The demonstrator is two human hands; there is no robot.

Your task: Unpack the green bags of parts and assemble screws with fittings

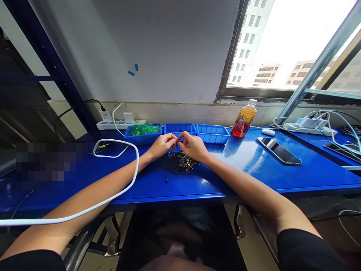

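Observation:
My left hand [165,145] and my right hand [193,146] meet above the table, fingertips pinched close together. A tiny dark piece seems to show between them, too small to name. Just below lies a pile of black screws [170,162], with small brass-coloured metal parts [188,162] heaped against its right side. One loose screw [166,179] rests nearer the table's front edge. Behind my hands stand three blue bins in a row: the left bin [138,140] holds green plastic bags [143,129], the middle bin [180,128] is partly covered by my hands, and the right bin [213,134] has little visible inside.
A white cable [137,165] loops across my left forearm. On the blue table [242,177] stand a drink bottle [244,118], a phone [279,150] and a white case [268,132]. Power strips [113,124] and cables line the wall.

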